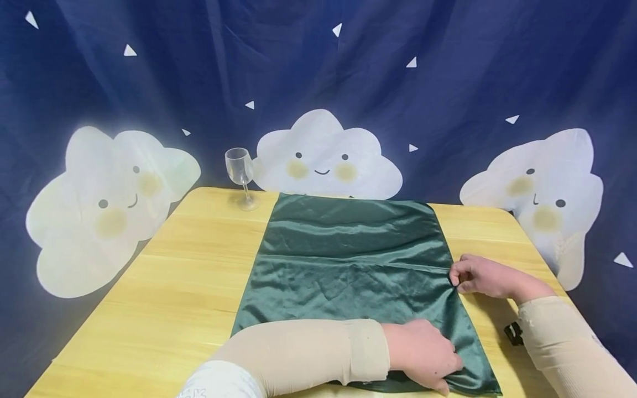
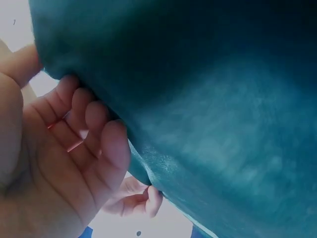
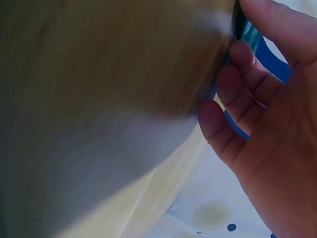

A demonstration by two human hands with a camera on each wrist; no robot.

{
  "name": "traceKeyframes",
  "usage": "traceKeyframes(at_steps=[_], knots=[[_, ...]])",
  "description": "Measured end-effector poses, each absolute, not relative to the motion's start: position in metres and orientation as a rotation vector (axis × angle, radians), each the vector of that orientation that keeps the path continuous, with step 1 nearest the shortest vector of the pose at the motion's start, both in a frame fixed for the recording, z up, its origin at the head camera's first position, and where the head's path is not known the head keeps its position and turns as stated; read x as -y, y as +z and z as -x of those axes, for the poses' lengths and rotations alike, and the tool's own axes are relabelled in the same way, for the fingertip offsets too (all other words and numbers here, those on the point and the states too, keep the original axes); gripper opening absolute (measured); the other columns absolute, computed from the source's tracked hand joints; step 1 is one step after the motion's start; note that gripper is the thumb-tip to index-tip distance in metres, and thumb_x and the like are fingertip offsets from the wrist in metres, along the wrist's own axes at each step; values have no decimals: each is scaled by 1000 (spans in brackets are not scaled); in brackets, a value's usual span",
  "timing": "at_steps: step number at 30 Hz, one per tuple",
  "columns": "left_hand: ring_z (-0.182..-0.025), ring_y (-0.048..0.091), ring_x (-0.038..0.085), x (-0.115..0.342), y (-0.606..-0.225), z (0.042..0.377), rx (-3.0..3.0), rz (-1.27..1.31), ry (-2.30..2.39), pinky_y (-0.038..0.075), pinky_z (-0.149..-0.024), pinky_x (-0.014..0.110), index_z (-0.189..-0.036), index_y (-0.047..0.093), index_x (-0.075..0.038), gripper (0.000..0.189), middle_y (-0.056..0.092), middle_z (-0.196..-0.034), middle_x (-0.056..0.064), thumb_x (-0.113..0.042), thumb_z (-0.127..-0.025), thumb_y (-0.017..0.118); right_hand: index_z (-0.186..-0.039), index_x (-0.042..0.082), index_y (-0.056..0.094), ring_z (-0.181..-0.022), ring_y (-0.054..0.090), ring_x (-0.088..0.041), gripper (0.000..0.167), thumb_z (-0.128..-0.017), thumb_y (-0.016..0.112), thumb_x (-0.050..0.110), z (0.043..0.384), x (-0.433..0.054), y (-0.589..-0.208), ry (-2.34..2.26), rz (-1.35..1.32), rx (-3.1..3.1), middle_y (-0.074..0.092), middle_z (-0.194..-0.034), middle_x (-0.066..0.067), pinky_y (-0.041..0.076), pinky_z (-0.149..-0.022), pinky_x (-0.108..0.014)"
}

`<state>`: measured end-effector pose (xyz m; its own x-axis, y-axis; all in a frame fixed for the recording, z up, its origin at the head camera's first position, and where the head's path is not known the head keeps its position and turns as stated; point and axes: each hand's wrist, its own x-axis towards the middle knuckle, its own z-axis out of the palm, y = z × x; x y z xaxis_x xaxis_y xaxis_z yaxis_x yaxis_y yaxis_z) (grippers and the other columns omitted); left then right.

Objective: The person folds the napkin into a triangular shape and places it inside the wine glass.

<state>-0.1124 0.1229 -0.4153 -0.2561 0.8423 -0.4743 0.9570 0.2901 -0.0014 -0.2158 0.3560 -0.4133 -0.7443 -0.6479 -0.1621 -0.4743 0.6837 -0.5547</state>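
A shiny dark green satin cloth (image 1: 343,282) lies spread over the wooden table, wrinkled across its middle. At its right edge, halfway back, my right hand (image 1: 485,276) pinches the border between thumb and fingers. My left hand (image 1: 423,354) reaches across the cloth to its front right part, back of the hand up. In the left wrist view, the thumb and bent fingertips of this hand (image 2: 74,134) meet the cloth's edge (image 2: 198,119); their exact grip is partly hidden. The right wrist view shows the right hand (image 3: 277,119) with only a sliver of cloth (image 3: 250,37) by the thumb.
A clear wine glass (image 1: 240,168) stands upright at the back left of the wooden table (image 1: 164,282), left of the cloth. A small black object (image 1: 513,334) lies beside the right forearm. Behind the table hangs a dark blue curtain (image 1: 298,55) with white clouds.
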Motion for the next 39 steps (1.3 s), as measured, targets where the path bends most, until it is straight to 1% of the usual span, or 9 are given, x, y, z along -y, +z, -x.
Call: traceKeyframes(at_steps=[3,11,18,20,26,30,34,37,39], knots=[[-103,59,-1,-123,-416,112,-2187,-1597,-405,47,-90,22,-142,50,-43,41,55,-125,-25,-50,-102,54,-83,22,60,-76,41,-11,20,-92,72,8,216,-355,-413,-694,883,-2557,42,-85,1,37,-64,-27],[-91,61,0,-114,-409,116,-2272,-1519,-158,49,-79,20,-124,54,-35,20,63,-100,-19,-33,-104,56,-85,22,64,-81,42,-8,15,-94,70,12,216,-356,-410,-697,923,-2571,47,-91,1,39,-67,-27],[-107,57,-6,-96,-402,126,-2243,-1425,202,41,-85,9,-137,45,-27,41,61,-126,-17,-10,-101,58,-85,22,68,-84,45,-6,16,-96,68,10,215,-359,-409,-768,1024,-2572,49,-94,3,41,-67,-26],[-108,56,-5,-93,-401,129,-2243,-1364,263,40,-85,9,-140,42,-26,48,61,-125,-14,-8,-99,59,-84,22,69,-85,46,-6,19,-96,67,8,216,-360,-409,-781,1060,-2584,51,-95,3,42,-69,-26],[-112,50,-7,-83,-396,139,-2218,-1166,495,37,-91,9,-144,36,-24,52,55,-133,-11,-13,-98,57,-86,26,69,-98,54,-7,23,-97,66,6,218,-363,-406,-781,1107,-2664,60,-107,-4,46,-80,-24],[-99,54,-3,-75,-391,146,-2227,-1076,611,40,-87,12,-142,35,-26,51,60,-116,-10,-22,-98,61,-88,30,70,-109,57,-13,24,-98,65,9,218,-362,-401,-802,1034,-2737,65,-114,-6,41,-89,-17],[-98,57,-3,-67,-387,152,-2339,-1086,655,42,-83,14,-137,41,-25,42,63,-114,-9,-32,-100,62,-90,31,69,-119,55,-14,24,-101,62,11,220,-360,-397,-845,956,-2761,67,-118,-3,37,-93,-13],[-96,59,-1,-60,-384,157,-2403,-1073,688,44,-81,16,-135,45,-22,37,64,-115,-8,-38,-104,57,-96,29,68,-117,57,-7,23,-105,55,12,223,-360,-396,-875,917,-2742,70,-118,-3,43,-89,-17],[-93,59,1,-55,-381,160,-2426,-1055,718,45,-80,17,-133,47,-21,35,64,-112,-8,-41,-105,52,-98,24,66,-104,60,-7,21,-107,52,12,225,-359,-395,-925,890,-2717,70,-109,-6,46,-82,-21]])
